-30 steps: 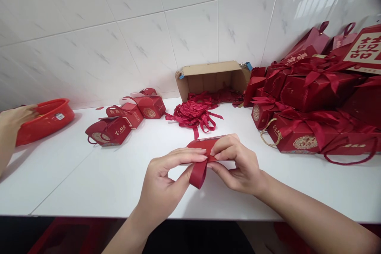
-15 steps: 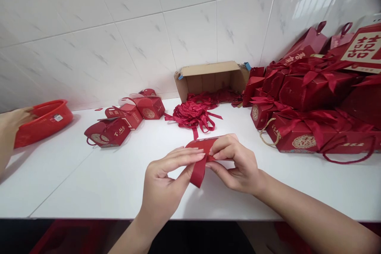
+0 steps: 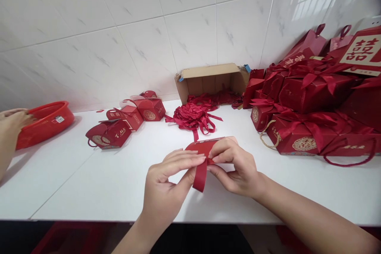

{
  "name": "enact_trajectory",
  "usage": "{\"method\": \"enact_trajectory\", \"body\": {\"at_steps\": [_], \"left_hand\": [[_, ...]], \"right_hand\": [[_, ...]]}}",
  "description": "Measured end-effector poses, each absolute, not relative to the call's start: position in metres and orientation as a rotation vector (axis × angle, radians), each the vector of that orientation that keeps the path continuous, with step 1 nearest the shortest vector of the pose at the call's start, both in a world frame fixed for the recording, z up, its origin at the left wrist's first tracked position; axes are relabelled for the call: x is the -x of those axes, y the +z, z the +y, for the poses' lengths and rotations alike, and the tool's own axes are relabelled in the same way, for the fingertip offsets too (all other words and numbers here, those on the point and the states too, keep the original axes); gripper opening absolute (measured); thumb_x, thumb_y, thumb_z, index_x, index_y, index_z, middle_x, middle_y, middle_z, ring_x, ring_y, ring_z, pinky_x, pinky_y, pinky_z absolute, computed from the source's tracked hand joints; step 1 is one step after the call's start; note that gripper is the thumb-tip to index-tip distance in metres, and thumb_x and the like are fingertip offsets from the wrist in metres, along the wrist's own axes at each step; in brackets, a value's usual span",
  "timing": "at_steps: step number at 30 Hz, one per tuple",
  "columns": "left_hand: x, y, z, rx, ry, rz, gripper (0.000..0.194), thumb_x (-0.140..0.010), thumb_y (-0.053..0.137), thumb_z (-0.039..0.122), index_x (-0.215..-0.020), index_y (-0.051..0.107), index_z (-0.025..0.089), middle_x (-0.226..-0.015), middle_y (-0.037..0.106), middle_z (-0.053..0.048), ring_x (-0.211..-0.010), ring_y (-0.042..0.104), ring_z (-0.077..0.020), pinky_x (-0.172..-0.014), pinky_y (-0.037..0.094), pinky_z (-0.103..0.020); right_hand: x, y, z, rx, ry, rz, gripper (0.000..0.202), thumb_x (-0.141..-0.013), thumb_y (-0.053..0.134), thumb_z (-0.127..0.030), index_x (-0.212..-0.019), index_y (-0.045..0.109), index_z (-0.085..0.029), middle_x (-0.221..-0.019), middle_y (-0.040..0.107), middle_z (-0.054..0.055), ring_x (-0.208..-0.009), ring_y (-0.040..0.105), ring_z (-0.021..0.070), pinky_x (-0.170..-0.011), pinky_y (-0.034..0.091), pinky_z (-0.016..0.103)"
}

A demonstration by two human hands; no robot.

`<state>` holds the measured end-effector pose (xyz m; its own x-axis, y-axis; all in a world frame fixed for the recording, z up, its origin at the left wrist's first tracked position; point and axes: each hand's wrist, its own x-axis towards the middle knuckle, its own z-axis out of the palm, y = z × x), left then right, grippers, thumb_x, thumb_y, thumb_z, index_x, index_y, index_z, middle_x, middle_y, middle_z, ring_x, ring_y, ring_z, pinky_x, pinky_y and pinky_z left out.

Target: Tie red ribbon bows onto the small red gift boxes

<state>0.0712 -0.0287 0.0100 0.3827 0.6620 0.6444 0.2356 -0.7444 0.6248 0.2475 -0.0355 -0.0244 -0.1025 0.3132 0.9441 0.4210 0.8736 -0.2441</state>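
A red gift box [image 3: 197, 148], seen only in part, is between my two hands above the front middle of the table. My left hand [image 3: 168, 184] is closed on its left side, with the fingers stretched together over the thumb. A red ribbon-like strap [image 3: 200, 177] hangs in a loop from under those fingertips. My right hand [image 3: 236, 166] pinches the box's near right edge between thumb and bent fingers. Most of the box is hidden behind the hands. Just beyond lies a heap of dark red ribbons [image 3: 193, 116].
A cardboard box [image 3: 205, 72] with ribbons lies against the tiled wall. Red gift boxes with bows [image 3: 309, 135] are piled on the right. Several smaller red boxes [image 3: 111, 133] stand left of centre. At far left another person's hand [image 3: 14, 121] reaches into a red plastic basin [image 3: 44, 131].
The strap's loop now hangs slightly lower and straighter. Both my hands keep their grip at nearly the same place. The other person's hand has shifted slightly at the basin.
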Motion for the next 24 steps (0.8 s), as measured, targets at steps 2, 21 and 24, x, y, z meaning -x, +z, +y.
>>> {"method": "enact_trajectory", "body": {"at_steps": [2, 21, 24], "left_hand": [[-0.068, 0.012, -0.026, -2.323, 1.261, 0.723, 0.03, -0.074, 0.065, 0.008, -0.091, 0.071, 0.031, -0.092, 0.073, 0.004, -0.089, 0.067, -0.0167, -0.095, 0.046, -0.037], [-0.056, 0.008, -0.026, -2.571, 1.208, 0.582, 0.033, -0.075, 0.056, 0.002, -0.098, 0.062, 0.023, -0.097, 0.067, -0.004, -0.098, 0.061, -0.0208, -0.098, 0.036, -0.043], [-0.058, 0.004, -0.025, -2.366, 1.246, 0.523, 0.034, -0.075, 0.055, 0.001, -0.101, 0.056, 0.021, -0.095, 0.065, -0.006, -0.096, 0.061, -0.0216, -0.09, 0.045, -0.042]], "right_hand": [[-0.248, -0.026, -0.035, 0.566, -0.094, -1.703, 0.022, -0.076, 0.064, -0.009, -0.087, 0.047, -0.018, -0.079, 0.06, 0.004, -0.073, 0.059, 0.0145, -0.066, 0.047, 0.032], [-0.244, -0.026, -0.036, 0.523, -0.086, -1.71, 0.022, -0.075, 0.062, -0.004, -0.082, 0.047, -0.019, -0.077, 0.066, 0.005, -0.07, 0.064, 0.0155, -0.067, 0.048, 0.035], [-0.243, -0.027, -0.036, 0.523, -0.08, -1.703, 0.022, -0.075, 0.063, -0.005, -0.081, 0.048, -0.019, -0.076, 0.066, 0.005, -0.07, 0.064, 0.0154, -0.064, 0.05, 0.034]]}}
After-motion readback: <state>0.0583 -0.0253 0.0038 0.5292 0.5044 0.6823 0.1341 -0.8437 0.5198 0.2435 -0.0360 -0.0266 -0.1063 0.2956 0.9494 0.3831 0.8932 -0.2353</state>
